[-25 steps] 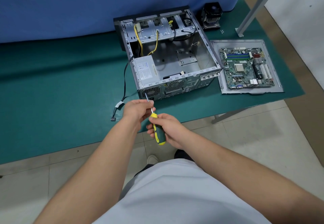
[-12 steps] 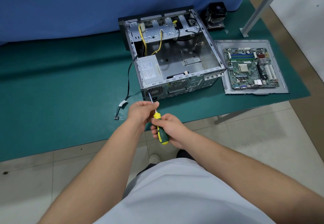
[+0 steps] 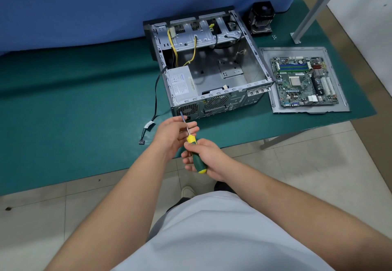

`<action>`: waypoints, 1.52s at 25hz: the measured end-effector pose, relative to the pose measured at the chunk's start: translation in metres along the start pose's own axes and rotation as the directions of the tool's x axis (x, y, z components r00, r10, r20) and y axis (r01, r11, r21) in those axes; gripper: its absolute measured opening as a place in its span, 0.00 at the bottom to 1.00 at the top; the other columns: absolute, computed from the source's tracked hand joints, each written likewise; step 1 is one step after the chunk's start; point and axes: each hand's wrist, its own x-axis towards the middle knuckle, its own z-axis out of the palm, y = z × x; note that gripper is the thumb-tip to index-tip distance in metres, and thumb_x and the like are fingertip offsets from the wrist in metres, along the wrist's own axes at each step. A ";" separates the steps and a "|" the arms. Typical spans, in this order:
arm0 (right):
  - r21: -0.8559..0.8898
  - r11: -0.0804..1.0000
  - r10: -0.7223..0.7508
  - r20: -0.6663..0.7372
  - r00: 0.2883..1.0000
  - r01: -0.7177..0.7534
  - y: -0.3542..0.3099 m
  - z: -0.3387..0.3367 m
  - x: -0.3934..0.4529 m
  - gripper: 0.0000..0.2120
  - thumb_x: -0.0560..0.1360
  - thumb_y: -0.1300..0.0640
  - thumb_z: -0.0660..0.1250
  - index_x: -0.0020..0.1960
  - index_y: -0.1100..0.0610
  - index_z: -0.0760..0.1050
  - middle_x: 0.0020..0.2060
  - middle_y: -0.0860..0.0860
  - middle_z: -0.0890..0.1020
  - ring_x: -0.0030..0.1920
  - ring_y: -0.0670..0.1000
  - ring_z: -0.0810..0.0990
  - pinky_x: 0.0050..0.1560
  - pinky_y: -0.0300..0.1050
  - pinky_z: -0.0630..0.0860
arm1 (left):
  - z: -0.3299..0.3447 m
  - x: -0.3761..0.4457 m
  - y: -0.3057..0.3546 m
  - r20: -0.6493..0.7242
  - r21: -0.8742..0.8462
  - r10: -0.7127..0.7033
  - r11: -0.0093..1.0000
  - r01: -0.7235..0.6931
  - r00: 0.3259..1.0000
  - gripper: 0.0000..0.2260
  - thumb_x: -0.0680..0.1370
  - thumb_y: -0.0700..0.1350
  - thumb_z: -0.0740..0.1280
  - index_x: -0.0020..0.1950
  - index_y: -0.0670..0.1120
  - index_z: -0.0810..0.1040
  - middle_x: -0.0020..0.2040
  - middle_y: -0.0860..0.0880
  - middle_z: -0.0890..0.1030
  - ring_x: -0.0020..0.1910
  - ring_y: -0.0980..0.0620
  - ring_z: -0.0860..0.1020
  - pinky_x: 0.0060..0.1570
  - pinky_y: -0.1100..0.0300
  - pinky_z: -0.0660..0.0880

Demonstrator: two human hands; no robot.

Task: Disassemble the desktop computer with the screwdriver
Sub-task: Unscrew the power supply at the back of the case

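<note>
A black cable (image 3: 156, 92) is trailing down the green mat (image 3: 74, 105) to the left of the hands, its plug lying just left of the left wrist; beyond the fingers the opened computer case (image 3: 212, 73) is sitting on the mat with its rear panel facing the person, the grey power supply (image 3: 182, 85) lying in its near left corner and yellow wires (image 3: 172, 47) hanging behind it; further right a metal panel (image 3: 305, 109) is carrying the circuit board (image 3: 303, 81), well apart from both hands; a black fan unit (image 3: 262, 17) is standing behind the case's far right corner.

The left hand (image 3: 171, 131) is pinching the screwdriver (image 3: 195, 154) shaft between its fingertips; the right hand (image 3: 206, 159) is wrapping its fingers round the green and yellow handle, just below the left; the tip is pointing up and left, touching the case's near left rear corner, just beyond the left fingers.
</note>
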 end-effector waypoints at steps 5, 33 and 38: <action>-0.001 1.000 0.021 0.005 1.000 -0.021 -0.003 -0.001 0.000 0.11 0.84 0.53 0.63 0.55 0.61 0.75 0.37 0.57 0.81 0.33 0.50 0.78 0.35 0.43 0.78 | 0.007 0.005 -0.005 -0.146 0.079 0.067 0.995 -0.056 0.987 0.14 0.77 0.34 0.74 0.61 0.34 0.78 0.46 0.40 0.83 0.34 0.50 0.82 0.35 0.60 0.81; -0.115 0.993 -0.042 -0.036 0.998 0.038 0.001 -0.010 -0.004 0.07 0.83 0.57 0.66 0.53 0.58 0.69 0.41 0.57 0.79 0.33 0.50 0.78 0.34 0.43 0.77 | 0.035 0.031 0.009 -0.467 -0.051 0.076 0.992 -0.113 0.881 0.05 0.82 0.42 0.70 0.47 0.42 0.79 0.46 0.41 0.86 0.42 0.47 0.86 0.48 0.54 0.84; -0.073 0.997 -0.026 -0.001 1.000 0.026 -0.001 -0.008 -0.003 0.05 0.85 0.58 0.60 0.55 0.60 0.73 0.38 0.57 0.79 0.33 0.51 0.77 0.35 0.44 0.76 | 0.033 0.031 0.007 -0.491 -0.010 0.108 0.992 -0.129 0.865 0.07 0.79 0.42 0.74 0.42 0.43 0.79 0.42 0.43 0.86 0.38 0.50 0.86 0.43 0.56 0.85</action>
